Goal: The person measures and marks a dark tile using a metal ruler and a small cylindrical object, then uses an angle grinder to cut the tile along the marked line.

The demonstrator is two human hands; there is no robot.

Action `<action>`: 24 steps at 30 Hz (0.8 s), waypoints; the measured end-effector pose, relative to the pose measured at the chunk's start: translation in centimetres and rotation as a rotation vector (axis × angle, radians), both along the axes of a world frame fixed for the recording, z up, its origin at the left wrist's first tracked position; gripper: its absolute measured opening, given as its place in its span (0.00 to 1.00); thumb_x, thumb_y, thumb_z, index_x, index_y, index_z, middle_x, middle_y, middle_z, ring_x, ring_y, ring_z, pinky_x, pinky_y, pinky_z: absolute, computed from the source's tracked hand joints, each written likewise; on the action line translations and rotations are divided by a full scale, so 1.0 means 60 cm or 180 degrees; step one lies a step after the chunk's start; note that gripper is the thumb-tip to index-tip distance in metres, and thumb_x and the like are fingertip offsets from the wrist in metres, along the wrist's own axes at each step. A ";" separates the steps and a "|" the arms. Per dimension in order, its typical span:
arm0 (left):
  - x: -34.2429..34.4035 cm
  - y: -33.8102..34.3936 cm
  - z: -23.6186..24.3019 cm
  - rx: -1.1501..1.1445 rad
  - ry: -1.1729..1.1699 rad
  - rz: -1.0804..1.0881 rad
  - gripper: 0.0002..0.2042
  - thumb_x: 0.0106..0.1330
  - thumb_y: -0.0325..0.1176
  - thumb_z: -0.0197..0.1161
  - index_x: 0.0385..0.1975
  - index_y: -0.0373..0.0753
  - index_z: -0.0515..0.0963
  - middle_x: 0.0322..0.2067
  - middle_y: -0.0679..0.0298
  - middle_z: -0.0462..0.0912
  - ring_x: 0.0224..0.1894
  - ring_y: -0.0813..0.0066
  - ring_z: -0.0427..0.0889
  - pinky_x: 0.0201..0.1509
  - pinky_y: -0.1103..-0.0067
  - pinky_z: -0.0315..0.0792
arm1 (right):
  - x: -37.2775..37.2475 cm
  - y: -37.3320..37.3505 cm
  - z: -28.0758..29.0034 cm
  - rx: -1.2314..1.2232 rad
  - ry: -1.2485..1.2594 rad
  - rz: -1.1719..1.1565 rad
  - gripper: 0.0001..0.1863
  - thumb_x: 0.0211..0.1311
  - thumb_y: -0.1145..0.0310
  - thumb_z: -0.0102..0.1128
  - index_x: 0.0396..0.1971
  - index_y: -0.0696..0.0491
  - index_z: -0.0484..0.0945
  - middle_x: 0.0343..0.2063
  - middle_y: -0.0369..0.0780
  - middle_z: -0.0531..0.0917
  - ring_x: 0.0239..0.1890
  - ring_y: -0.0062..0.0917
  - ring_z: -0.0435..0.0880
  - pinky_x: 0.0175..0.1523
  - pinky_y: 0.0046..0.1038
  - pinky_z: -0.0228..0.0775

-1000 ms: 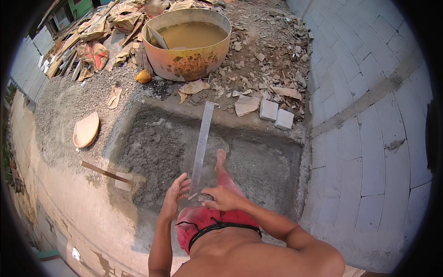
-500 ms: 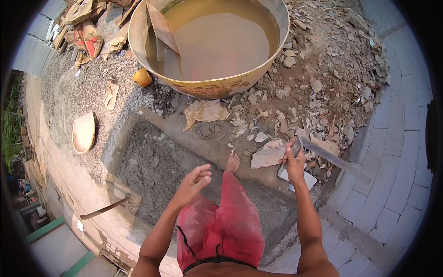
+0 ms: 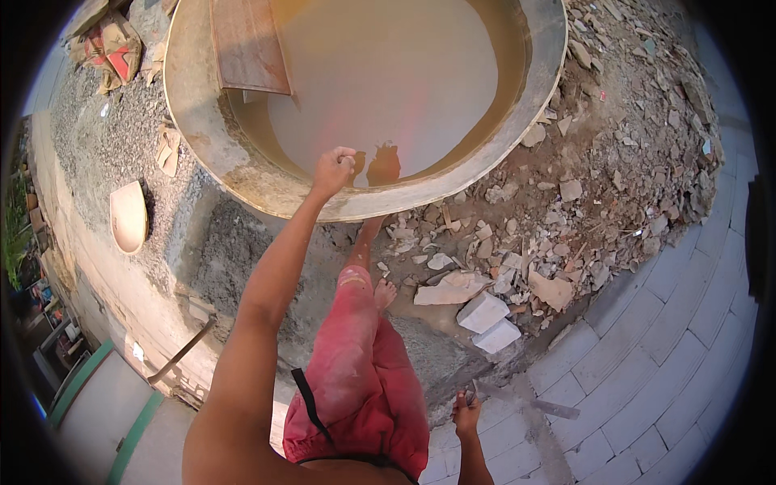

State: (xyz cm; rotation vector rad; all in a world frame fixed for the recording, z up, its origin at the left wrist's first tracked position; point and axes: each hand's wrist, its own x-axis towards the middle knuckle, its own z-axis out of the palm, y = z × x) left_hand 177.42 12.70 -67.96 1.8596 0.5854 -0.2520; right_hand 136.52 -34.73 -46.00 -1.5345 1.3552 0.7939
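Note:
My left hand (image 3: 335, 170) is raised over the near inside of a large round tub (image 3: 194, 121) of murky water, fingers curled, nothing visible in them. A flat brown board (image 3: 249, 44) leans inside the tub at the left. My right hand (image 3: 466, 408) is low at the right, closed on the handle of a long metal straightedge (image 3: 554, 408), which points right across the grey block surface. My bare foot (image 3: 383, 295) stands below the tub.
Rubble (image 3: 622, 186) lies right of the tub, with two white blocks (image 3: 482, 311) below. A pale basin (image 3: 128, 217) rests on gravel at the left. Grey wet mortar (image 3: 234, 250) lies below the tub. A block wall (image 3: 671, 323) borders the right.
The tub is much nearer as I have stepped forward. My left hand has moved up over the water and curled; my right hand has dropped lower with the straightedge.

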 end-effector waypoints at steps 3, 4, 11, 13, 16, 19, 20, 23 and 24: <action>0.068 0.002 -0.203 0.0691 0.0485 -0.0624 0.13 0.58 0.29 0.54 0.39 0.32 0.81 0.32 0.50 0.84 0.35 0.59 0.85 0.42 0.70 0.76 | 0.008 0.030 0.009 -0.0287 0.0740 -0.0422 0.09 0.66 0.60 0.60 0.35 0.48 0.75 0.16 0.30 0.70 0.12 0.14 0.66 0.15 0.20 0.59; 0.093 0.010 -0.257 0.0922 0.0633 -0.0824 0.13 0.57 0.28 0.54 0.39 0.33 0.81 0.34 0.48 0.85 0.38 0.54 0.85 0.44 0.68 0.77 | 0.017 0.045 0.023 -0.0292 0.0935 -0.0476 0.08 0.66 0.60 0.60 0.34 0.48 0.75 0.15 0.30 0.70 0.12 0.14 0.66 0.14 0.19 0.59; 0.244 -0.020 -0.448 0.2182 0.1377 -0.2169 0.15 0.58 0.32 0.53 0.41 0.36 0.82 0.41 0.45 0.83 0.46 0.49 0.82 0.51 0.63 0.75 | -0.061 0.137 0.007 -0.0212 0.1281 -0.1958 0.26 0.71 0.59 0.53 0.68 0.38 0.62 0.18 0.26 0.69 0.15 0.10 0.63 0.15 0.14 0.58; 0.247 -0.002 -0.481 0.2418 0.1414 -0.2692 0.15 0.58 0.33 0.53 0.41 0.36 0.82 0.41 0.45 0.83 0.46 0.49 0.82 0.51 0.63 0.75 | -0.044 0.145 0.009 0.0090 0.1201 -0.1628 0.32 0.67 0.61 0.59 0.69 0.45 0.60 0.20 0.27 0.71 0.17 0.10 0.66 0.17 0.14 0.61; 0.252 0.006 -0.501 0.2617 0.1383 -0.2802 0.16 0.59 0.35 0.53 0.41 0.36 0.82 0.42 0.46 0.83 0.47 0.50 0.82 0.52 0.63 0.75 | 0.029 0.162 -0.019 0.0267 0.1377 -0.1296 0.23 0.67 0.62 0.59 0.58 0.49 0.65 0.18 0.30 0.72 0.15 0.12 0.68 0.17 0.17 0.64; 0.259 0.019 -0.519 0.2770 0.1268 -0.2894 0.16 0.59 0.36 0.53 0.42 0.37 0.82 0.42 0.46 0.83 0.47 0.50 0.82 0.52 0.64 0.75 | 0.050 0.172 -0.051 0.0228 0.1445 -0.1018 0.09 0.67 0.63 0.59 0.38 0.52 0.74 0.15 0.30 0.71 0.11 0.15 0.68 0.14 0.20 0.60; 0.262 0.027 -0.517 0.2833 0.1232 -0.2901 0.16 0.59 0.37 0.53 0.42 0.37 0.82 0.42 0.46 0.83 0.47 0.51 0.82 0.52 0.64 0.75 | 0.061 0.175 -0.056 0.0278 0.1437 -0.1075 0.09 0.67 0.63 0.59 0.39 0.53 0.74 0.15 0.30 0.71 0.11 0.15 0.68 0.14 0.20 0.60; 0.287 0.028 -0.527 0.2948 0.1090 -0.2972 0.17 0.60 0.38 0.53 0.42 0.37 0.82 0.43 0.47 0.83 0.48 0.51 0.82 0.53 0.64 0.74 | 0.073 0.185 -0.068 0.0371 0.1417 -0.1234 0.09 0.68 0.64 0.57 0.41 0.53 0.74 0.15 0.30 0.71 0.12 0.15 0.68 0.15 0.21 0.62; 0.294 0.030 -0.533 0.2977 0.1049 -0.2992 0.17 0.60 0.39 0.53 0.42 0.37 0.82 0.43 0.47 0.83 0.48 0.51 0.82 0.53 0.64 0.74 | 0.080 0.188 -0.069 0.0339 0.1489 -0.1175 0.09 0.68 0.65 0.57 0.41 0.54 0.74 0.15 0.31 0.71 0.12 0.15 0.68 0.16 0.21 0.62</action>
